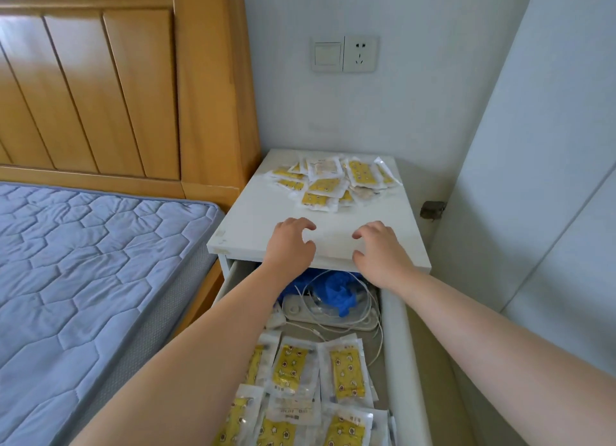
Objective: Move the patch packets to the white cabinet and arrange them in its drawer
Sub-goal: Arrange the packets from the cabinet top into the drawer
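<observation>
We read this as the gap between loads: both hands are out over the top of the white cabinet [246, 232], and neither holds a packet. The left hand [290, 244] and right hand [381, 255] hover side by side near the front edge, fingers [304, 225] loosely curled and empty. Just beyond the fingers, toward the wall, lies the loose pile of patch packets [328, 184], yellow-printed and overlapping at all angles. Below the fingers and back toward us, the drawer [395, 329] stands pulled out. A batch of packets [343, 375] lies in its near end in rough rows, with a blue bundle [333, 290] and a white cable [370, 295] at the far end, under the cabinet top. Next, we judge, the fingers must reach forward, gather some from the pile, and lower them into the drawer beside those laid there, clear of the cable.
</observation>
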The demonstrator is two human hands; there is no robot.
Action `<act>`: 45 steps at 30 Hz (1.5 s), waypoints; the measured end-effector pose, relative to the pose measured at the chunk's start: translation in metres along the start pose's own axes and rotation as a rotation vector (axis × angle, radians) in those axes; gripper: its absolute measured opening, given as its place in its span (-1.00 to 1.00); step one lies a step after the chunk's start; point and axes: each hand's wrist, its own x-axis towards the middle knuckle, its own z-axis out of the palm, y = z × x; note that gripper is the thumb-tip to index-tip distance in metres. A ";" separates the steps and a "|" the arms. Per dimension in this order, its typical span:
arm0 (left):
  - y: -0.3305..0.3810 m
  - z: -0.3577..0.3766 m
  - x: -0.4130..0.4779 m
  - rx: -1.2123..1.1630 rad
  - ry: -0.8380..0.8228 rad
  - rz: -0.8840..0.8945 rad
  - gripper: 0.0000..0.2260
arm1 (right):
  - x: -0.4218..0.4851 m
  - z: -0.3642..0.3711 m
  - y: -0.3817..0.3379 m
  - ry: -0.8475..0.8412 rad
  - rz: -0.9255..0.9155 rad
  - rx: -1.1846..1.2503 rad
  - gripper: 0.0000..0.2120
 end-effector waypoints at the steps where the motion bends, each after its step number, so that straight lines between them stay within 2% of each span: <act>1: -0.002 0.001 0.007 -0.042 -0.014 -0.044 -0.67 | 0.008 0.001 0.001 -0.031 0.055 0.066 -0.59; 4: -0.011 0.005 0.026 -0.028 -0.062 -0.165 -0.57 | 0.034 0.007 0.007 -0.114 0.188 0.144 -0.44; 9: -0.019 0.006 0.056 -0.054 -0.074 -0.232 -0.43 | 0.072 0.028 0.015 -0.096 0.260 -0.083 -0.25; 12: -0.022 0.011 0.066 0.011 -0.091 -0.186 -0.38 | 0.090 0.039 0.012 0.013 0.213 -0.110 -0.21; 15: -0.026 0.019 0.074 0.149 -0.087 -0.128 -0.37 | 0.111 0.046 0.009 0.120 0.079 -0.109 -0.27; 19: -0.030 0.017 0.086 -0.091 -0.059 -0.177 -0.37 | 0.136 0.051 0.009 0.128 -0.027 -0.125 -0.39; 21: -0.033 0.018 0.088 -0.205 -0.045 -0.183 -0.39 | 0.143 0.054 0.009 0.141 -0.044 -0.088 -0.52; 26: -0.031 0.014 0.082 -0.515 0.043 -0.204 -0.49 | 0.144 0.057 0.011 0.253 -0.090 -0.056 -0.71; 29: -0.029 0.012 0.077 -0.553 0.128 -0.218 -0.54 | 0.128 0.055 0.010 0.237 -0.065 0.129 -0.75; 33: -0.030 0.013 0.078 -0.560 0.255 -0.284 -0.63 | 0.099 0.052 0.006 0.325 -0.094 0.299 -0.78; 36: -0.032 0.013 0.081 -0.589 0.285 -0.332 -0.67 | 0.087 0.049 0.004 0.349 -0.113 0.395 -0.80; 38: -0.034 0.010 0.081 -0.658 0.279 -0.342 -0.68 | 0.085 0.050 0.003 0.305 -0.127 0.414 -0.80; 42: -0.049 -0.002 0.080 -1.147 0.206 -0.369 -0.52 | 0.086 0.054 0.000 0.230 -0.217 0.360 -0.81; 45: -0.057 -0.005 0.081 -1.303 0.163 -0.370 -0.48 | 0.085 0.052 -0.002 0.361 -0.187 0.455 -0.79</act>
